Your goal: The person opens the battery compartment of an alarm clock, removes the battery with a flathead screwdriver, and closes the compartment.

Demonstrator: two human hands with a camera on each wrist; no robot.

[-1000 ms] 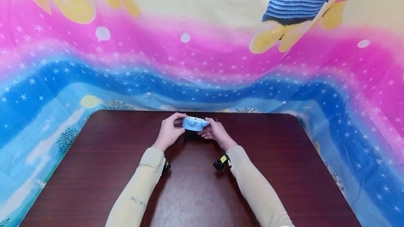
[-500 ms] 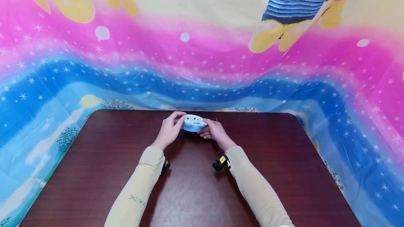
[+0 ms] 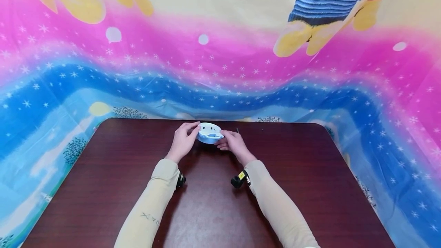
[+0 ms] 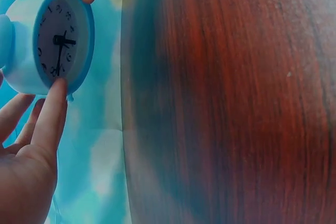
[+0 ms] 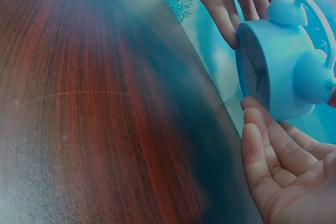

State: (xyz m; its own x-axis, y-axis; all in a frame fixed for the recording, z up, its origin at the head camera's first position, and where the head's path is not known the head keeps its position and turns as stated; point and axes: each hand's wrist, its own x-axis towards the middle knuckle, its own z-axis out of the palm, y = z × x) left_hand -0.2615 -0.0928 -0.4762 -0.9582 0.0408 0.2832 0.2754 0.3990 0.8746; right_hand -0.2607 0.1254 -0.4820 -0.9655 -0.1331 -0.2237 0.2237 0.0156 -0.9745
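A light blue twin-bell alarm clock [image 3: 208,139] is held above the far part of the table, its pale back with small black knobs tilted up toward the head camera. My left hand [image 3: 182,141] grips one side of it, and my right hand [image 3: 237,146] pinches the opposite side. Black numerals and hands show on the clock's face [image 4: 50,22] in the left wrist view, with a left-hand finger [image 4: 51,121] at the rim. From the right wrist, the bells and handle of the alarm clock [image 5: 289,66] are visible, with right-hand fingers [image 5: 278,145] against its lower side.
The dark reddish-brown table [image 3: 213,209] has rounded far corners. A printed cloth [image 3: 220,72] in pink and blue hangs behind and beside it. A thin dark thing [image 3: 237,130], too small to identify, shows behind my right hand. Wrist cameras [image 3: 237,181] sit by both cuffs.
The alarm clock has tipped so that more of its back faces up, and it has shifted slightly left. Both hands keep their hold and have moved a little with it.
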